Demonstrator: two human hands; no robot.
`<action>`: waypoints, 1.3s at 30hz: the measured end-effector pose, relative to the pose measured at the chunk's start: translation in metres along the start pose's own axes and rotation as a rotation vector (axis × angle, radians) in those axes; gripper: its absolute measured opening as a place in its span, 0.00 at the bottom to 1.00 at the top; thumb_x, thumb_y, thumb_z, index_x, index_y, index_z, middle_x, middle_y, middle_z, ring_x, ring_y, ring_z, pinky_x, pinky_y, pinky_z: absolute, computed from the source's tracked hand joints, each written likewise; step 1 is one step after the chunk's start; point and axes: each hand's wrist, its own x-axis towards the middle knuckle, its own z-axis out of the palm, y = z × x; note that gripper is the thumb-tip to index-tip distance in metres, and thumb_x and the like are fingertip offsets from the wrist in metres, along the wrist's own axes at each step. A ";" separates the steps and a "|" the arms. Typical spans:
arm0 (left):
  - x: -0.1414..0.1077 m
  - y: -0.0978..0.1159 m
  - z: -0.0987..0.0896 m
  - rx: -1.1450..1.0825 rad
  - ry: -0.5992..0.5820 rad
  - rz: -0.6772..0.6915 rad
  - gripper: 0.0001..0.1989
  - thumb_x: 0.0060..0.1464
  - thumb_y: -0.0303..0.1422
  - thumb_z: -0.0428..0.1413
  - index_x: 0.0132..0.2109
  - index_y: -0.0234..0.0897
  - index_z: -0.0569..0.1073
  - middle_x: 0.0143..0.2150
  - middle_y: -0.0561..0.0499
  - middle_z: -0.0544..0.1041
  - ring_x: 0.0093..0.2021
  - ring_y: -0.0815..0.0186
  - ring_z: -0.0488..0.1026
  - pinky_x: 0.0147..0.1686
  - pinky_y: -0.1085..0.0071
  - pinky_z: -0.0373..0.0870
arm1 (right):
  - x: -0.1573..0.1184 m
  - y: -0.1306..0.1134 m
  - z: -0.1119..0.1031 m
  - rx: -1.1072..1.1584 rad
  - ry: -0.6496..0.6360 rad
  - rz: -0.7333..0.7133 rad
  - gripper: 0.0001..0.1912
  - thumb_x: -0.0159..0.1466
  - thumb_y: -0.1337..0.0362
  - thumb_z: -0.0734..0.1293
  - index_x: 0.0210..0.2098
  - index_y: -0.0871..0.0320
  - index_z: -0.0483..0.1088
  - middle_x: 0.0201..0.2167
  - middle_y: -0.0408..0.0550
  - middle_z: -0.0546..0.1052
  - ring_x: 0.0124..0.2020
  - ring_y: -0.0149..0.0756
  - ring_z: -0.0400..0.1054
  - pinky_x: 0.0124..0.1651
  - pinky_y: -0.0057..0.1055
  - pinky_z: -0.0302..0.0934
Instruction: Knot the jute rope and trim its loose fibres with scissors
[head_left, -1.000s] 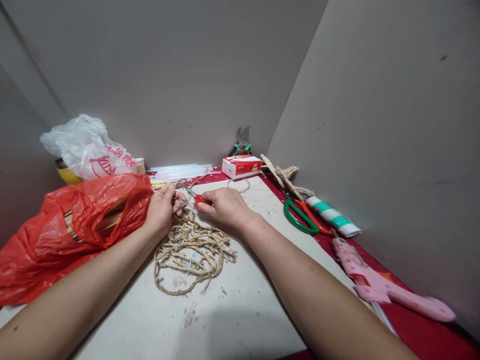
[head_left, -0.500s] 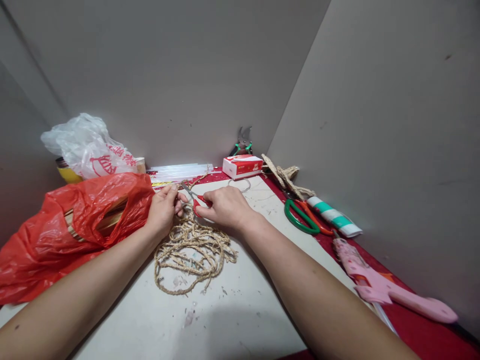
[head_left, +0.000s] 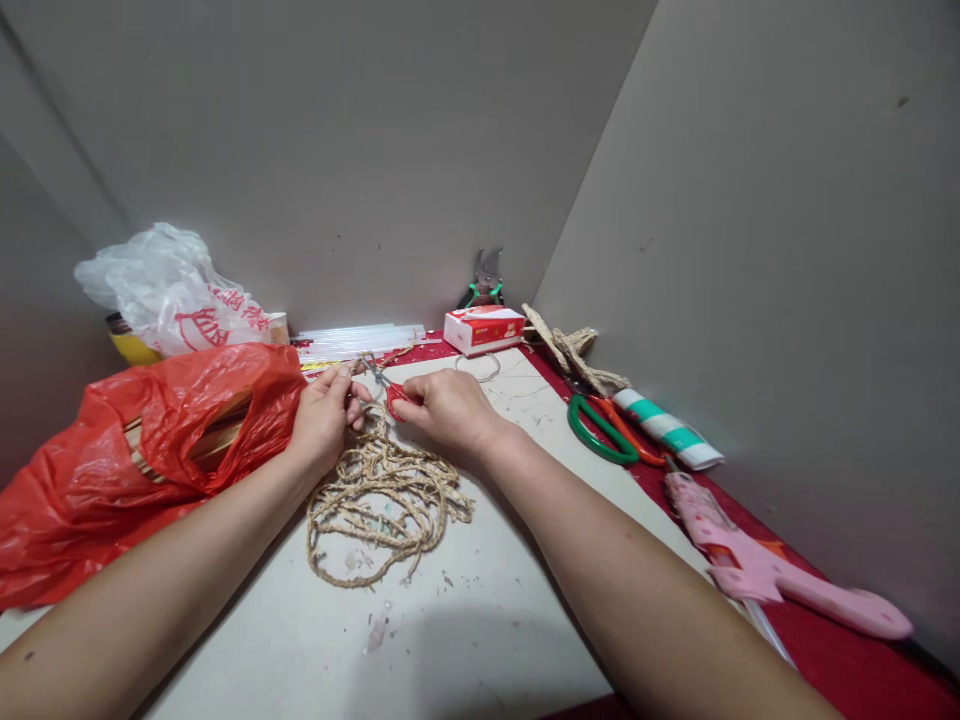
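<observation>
A loose heap of tan braided rope point(head_left: 390, 515) lies on the white board point(head_left: 480, 640), and one strand runs up to my left hand point(head_left: 326, 408). That hand pinches the rope between thumb and fingers. Closed around the red handles of small scissors point(head_left: 393, 397) is my right hand point(head_left: 450, 408). The scissor blades point up and left, touching or very near the rope just past my left fingertips. Whether the blades have rope between them is too small to tell.
On the left lies a red plastic bag point(head_left: 90, 450) with wooden strips, a white bag point(head_left: 172, 300) behind it. Clear sticks point(head_left: 360, 343), a red-white box point(head_left: 484, 330) and pruners point(head_left: 486, 280) stand at the back. Green-handled scissors point(head_left: 600, 440) and a pink glue gun point(head_left: 795, 585) lie right.
The red scissors' handles have come closer together as my right hand closed. My left hand has hardly moved. The whole view has shifted very slightly.
</observation>
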 end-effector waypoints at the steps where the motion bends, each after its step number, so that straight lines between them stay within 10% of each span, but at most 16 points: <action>1: 0.000 0.000 0.000 -0.002 0.002 -0.005 0.10 0.52 0.37 0.57 0.35 0.34 0.69 0.22 0.57 0.69 0.14 0.79 0.53 0.14 0.80 0.56 | 0.000 0.002 0.001 0.001 0.014 0.005 0.16 0.60 0.56 0.61 0.23 0.56 0.73 0.18 0.42 0.70 0.20 0.28 0.54 0.27 0.29 0.41; 18: 0.002 0.003 0.000 -0.027 0.079 -0.040 0.21 0.42 0.38 0.64 0.42 0.36 0.69 0.23 0.58 0.69 0.13 0.79 0.54 0.13 0.79 0.57 | -0.004 0.008 -0.001 -0.045 0.039 -0.095 0.15 0.58 0.55 0.63 0.22 0.57 0.73 0.16 0.41 0.68 0.20 0.28 0.53 0.27 0.29 0.41; 31: 0.001 -0.002 0.000 0.003 0.058 0.082 0.13 0.45 0.40 0.62 0.31 0.35 0.71 0.25 0.57 0.69 0.14 0.81 0.56 0.13 0.80 0.58 | -0.001 0.007 0.009 0.862 -0.254 0.064 0.22 0.56 0.54 0.65 0.15 0.57 0.53 0.13 0.35 0.52 0.18 0.23 0.45 0.22 0.26 0.38; 39: -0.002 0.002 0.001 0.131 0.069 0.151 0.14 0.48 0.41 0.60 0.29 0.34 0.71 0.25 0.56 0.70 0.14 0.80 0.56 0.14 0.79 0.58 | -0.001 0.011 0.006 1.007 -0.369 0.079 0.24 0.56 0.50 0.68 0.15 0.58 0.57 0.11 0.35 0.57 0.15 0.23 0.48 0.21 0.27 0.41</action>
